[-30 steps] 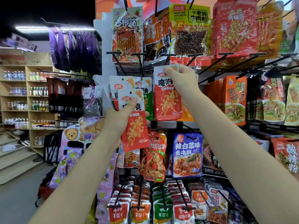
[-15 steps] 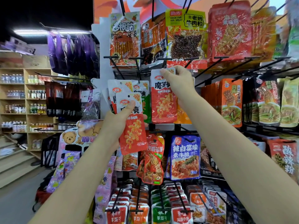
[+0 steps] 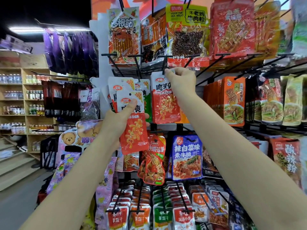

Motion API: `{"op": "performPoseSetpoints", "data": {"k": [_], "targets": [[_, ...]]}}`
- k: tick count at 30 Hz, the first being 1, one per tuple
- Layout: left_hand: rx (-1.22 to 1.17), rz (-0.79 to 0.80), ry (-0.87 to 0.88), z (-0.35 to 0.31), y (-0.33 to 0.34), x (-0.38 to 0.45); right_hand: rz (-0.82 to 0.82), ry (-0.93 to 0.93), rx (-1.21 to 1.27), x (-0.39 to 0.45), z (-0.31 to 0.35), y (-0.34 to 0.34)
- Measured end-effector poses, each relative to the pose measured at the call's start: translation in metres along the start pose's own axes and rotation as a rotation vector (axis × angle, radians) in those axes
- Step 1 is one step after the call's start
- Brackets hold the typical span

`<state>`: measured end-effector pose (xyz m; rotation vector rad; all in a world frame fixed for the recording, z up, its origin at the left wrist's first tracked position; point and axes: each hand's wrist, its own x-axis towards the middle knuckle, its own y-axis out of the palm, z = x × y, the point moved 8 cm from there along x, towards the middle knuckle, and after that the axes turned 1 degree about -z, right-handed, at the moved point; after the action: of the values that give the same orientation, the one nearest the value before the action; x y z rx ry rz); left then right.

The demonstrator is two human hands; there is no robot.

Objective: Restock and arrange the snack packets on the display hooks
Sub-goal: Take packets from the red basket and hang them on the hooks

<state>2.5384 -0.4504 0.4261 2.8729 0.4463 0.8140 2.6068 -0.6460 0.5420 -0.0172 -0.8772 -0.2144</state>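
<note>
A: Biggest thing first?
B: Display rack [image 3: 103, 47], white panel with black hooks, fills the middle and right of the view, packed with hanging snack bags.
A: Left side?
B: Wooden shelves [image 3: 25, 97] with bottles, well apart from the rack. Steps [image 3: 15, 166] below them. Purple bags [image 3: 69, 50] hang off the rack's left edge, bear bag [image 3: 69, 138] lower down.
A: Top row?
B: Yellow-label bag [image 3: 187, 30] in the middle, big red bag [image 3: 232, 29] to its right.
A: Lower rows?
B: Blue bag [image 3: 186, 156] under the right forearm, shrimp bag [image 3: 155, 161] just beside it on the left. Bottom row is small red, orange and green packs, too tight to split.
A: Hands?
B: Right hand [image 3: 181, 80] is raised, fingers curled, pinching the top edge of a red packet [image 3: 166, 105] right at a hook [image 3: 164, 63]. Cannot tell if the hole is on the hook yet.
A: That packet's position?
B: Middle row, hanging upright, orange packs behind it, green pack [image 3: 147, 103] on its left.
A: Left hand?
B: Left hand [image 3: 116, 122] grips a second packet [image 3: 132, 123], same red-and-white kind, thumb [image 3: 131, 105] pressed on the front, fingers behind. It is off the hooks, slightly tilted, in front of the white-topped packs [image 3: 119, 85] hanging left of the green one.
</note>
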Motion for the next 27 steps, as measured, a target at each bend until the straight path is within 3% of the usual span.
{"op": "performPoseSetpoints", "data": {"k": [4,7,8,10,12,15,23,27], "targets": [[0.009,-0.041,0.005,-0.006,-0.002,-0.003,-0.024,-0.218,-0.288,-0.011,0.008,-0.007],[0.02,-0.042,0.0,-0.01,0.002,-0.003,-0.161,-0.416,-0.289,-0.038,0.026,-0.023],[0.022,-0.039,0.003,-0.012,0.004,-0.003,-0.115,-0.412,-0.205,-0.043,0.028,-0.023],[0.012,-0.021,0.002,-0.018,0.012,-0.006,0.166,-0.318,-0.033,-0.05,0.023,-0.005],[0.003,-0.011,-0.006,-0.021,0.019,-0.007,0.437,-0.264,-0.046,-0.062,0.014,0.016],[0.023,0.003,-0.024,-0.026,0.028,-0.012,0.568,-0.24,-0.072,-0.076,0.005,0.024],[-0.121,0.038,0.009,-0.015,0.019,-0.008,0.436,0.069,0.214,-0.06,-0.014,-0.001],[-0.13,0.04,0.024,-0.01,0.013,-0.008,0.263,0.116,0.172,-0.046,-0.007,-0.006]]}}
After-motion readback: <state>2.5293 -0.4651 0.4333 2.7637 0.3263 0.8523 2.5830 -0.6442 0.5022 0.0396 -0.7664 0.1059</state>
